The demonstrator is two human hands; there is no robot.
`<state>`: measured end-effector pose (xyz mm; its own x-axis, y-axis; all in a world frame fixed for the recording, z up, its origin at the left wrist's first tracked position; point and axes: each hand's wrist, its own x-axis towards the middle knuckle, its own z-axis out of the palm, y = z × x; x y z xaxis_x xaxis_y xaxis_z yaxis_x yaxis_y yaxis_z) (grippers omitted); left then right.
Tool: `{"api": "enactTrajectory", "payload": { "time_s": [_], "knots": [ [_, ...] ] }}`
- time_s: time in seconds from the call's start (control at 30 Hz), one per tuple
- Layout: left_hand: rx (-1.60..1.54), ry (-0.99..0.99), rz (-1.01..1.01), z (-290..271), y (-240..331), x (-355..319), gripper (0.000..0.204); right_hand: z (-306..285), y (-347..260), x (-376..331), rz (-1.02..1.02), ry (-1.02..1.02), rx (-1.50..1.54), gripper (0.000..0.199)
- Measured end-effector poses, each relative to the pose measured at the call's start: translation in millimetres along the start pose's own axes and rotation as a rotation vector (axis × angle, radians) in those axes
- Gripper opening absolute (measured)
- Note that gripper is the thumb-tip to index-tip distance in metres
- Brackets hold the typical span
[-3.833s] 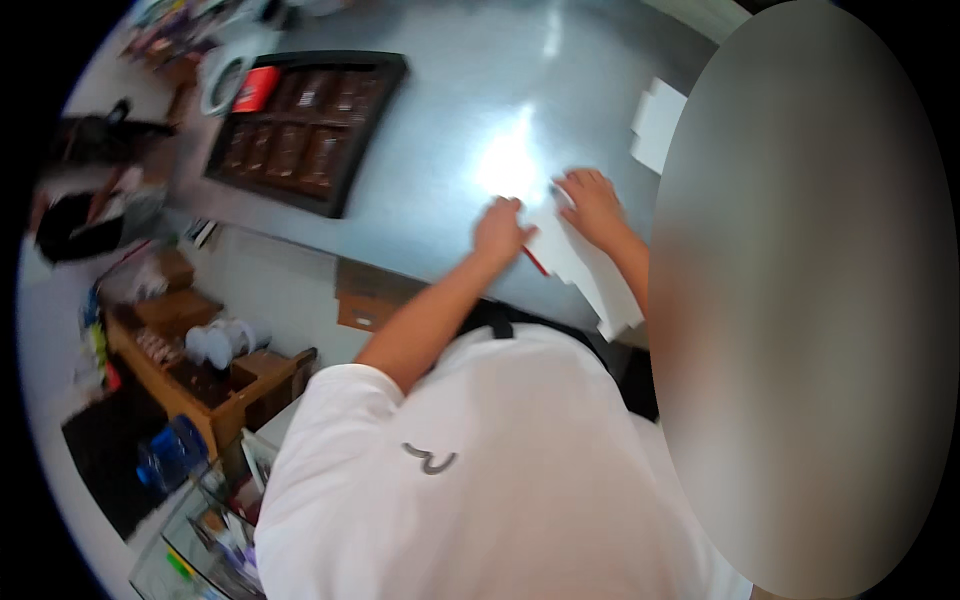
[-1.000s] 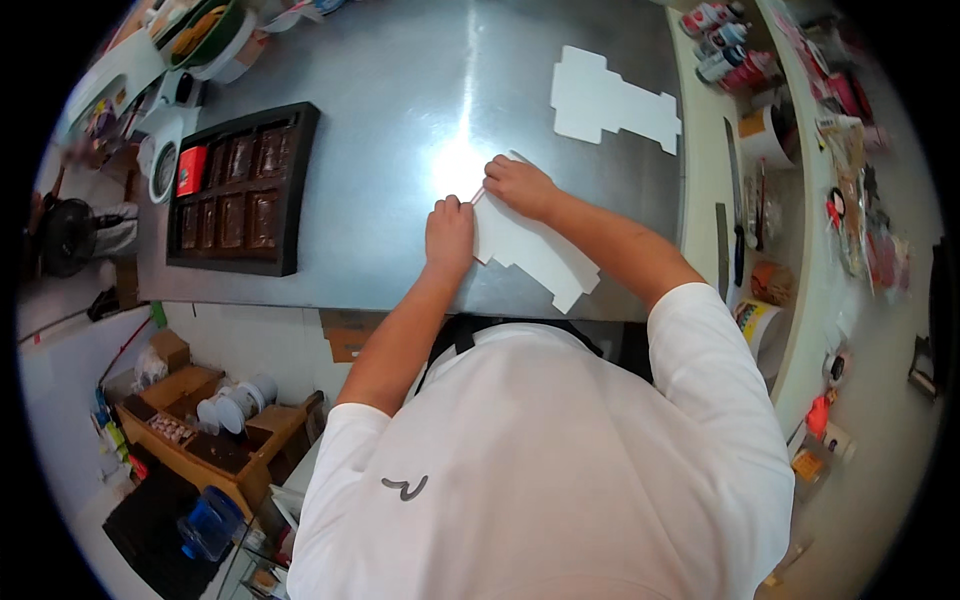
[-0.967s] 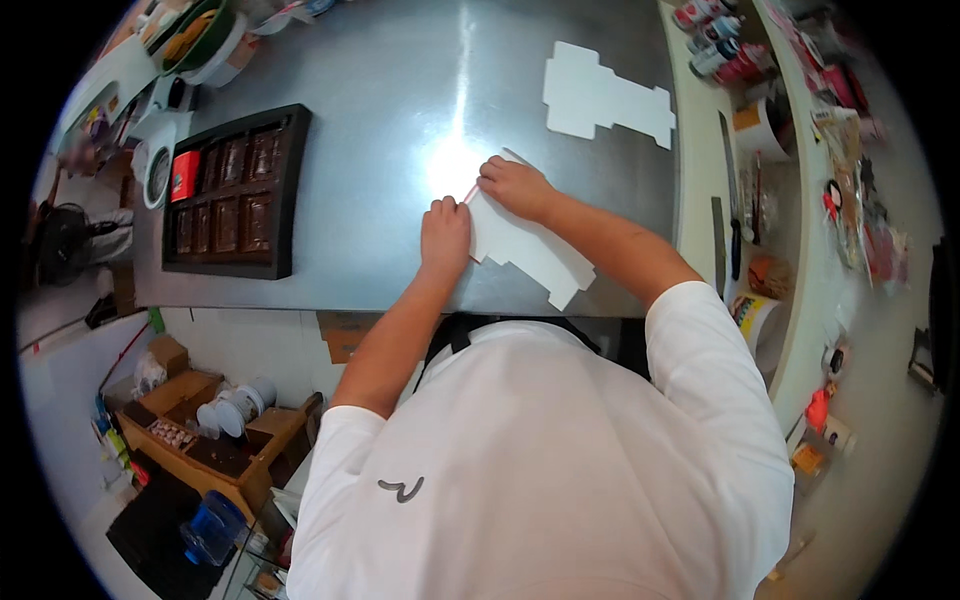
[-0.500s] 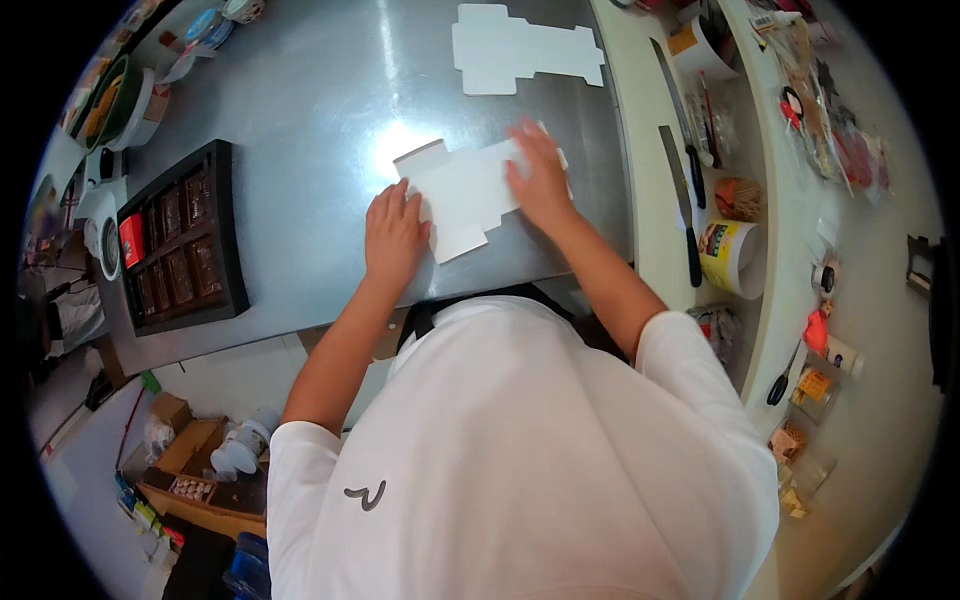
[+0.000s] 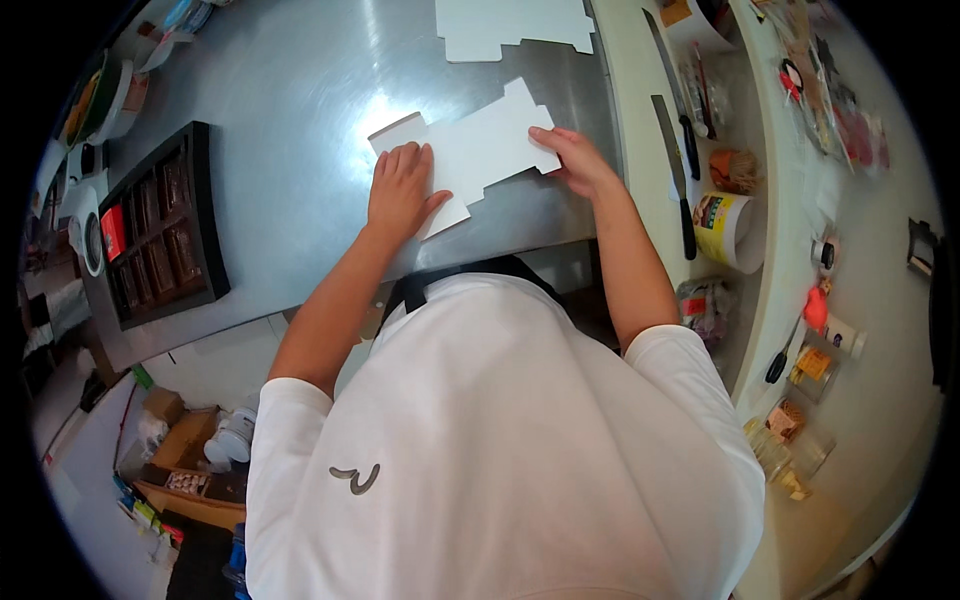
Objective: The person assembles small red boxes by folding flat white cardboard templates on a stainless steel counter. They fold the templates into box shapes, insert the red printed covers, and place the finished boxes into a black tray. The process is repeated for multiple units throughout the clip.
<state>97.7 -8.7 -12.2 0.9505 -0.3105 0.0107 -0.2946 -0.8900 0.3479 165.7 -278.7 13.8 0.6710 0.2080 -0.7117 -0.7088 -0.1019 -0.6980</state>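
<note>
Head view. A flat white die-cut carton blank [image 5: 470, 155] lies on the stainless-steel worktable [image 5: 290, 140], near its front edge and directly ahead of the person. The left hand [image 5: 398, 190] rests palm-down on the blank's left portion, fingers extended and close together, pressing the card flat rather than gripping it. The right hand [image 5: 578, 160] lies on the blank's right end, fingers spread lightly across the edge flap, likewise flat and enclosing nothing. A second white carton blank [image 5: 510, 25] lies farther back on the table, well apart from the first. To the left, a black compartmented tray [image 5: 165, 240] holding brown bars sits on the table. On the pale counter [image 5: 640, 120] to the right lie two long knives [image 5: 680, 170] and, just beside them, a yellow cylindrical tub [image 5: 725, 230].
</note>
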Motion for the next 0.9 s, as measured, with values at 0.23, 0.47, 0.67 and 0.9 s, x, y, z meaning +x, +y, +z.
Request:
{"api": "enactTrajectory", "payload": {
  "time_s": [0.23,0.47,0.67,0.9],
  "knots": [
    [0.081,0.041,-0.040,5.6,4.9,3.9,0.079,61.6,-1.0,-22.9,-0.193,-0.369,0.311,0.046],
    [0.044,0.042,-0.049,9.7,3.3,3.0,0.082,100.4,12.1,-5.7,-0.162,-0.174,0.240,0.053],
    [0.124,0.029,-0.038,9.4,6.2,4.2,0.076,130.0,8.0,-26.0,-0.148,-0.163,0.207,0.071],
    [0.177,0.056,-0.003,22.0,-6.9,5.9,0.072,113.3,28.5,-6.8,-0.196,-0.109,0.295,0.079]
  ]
}}
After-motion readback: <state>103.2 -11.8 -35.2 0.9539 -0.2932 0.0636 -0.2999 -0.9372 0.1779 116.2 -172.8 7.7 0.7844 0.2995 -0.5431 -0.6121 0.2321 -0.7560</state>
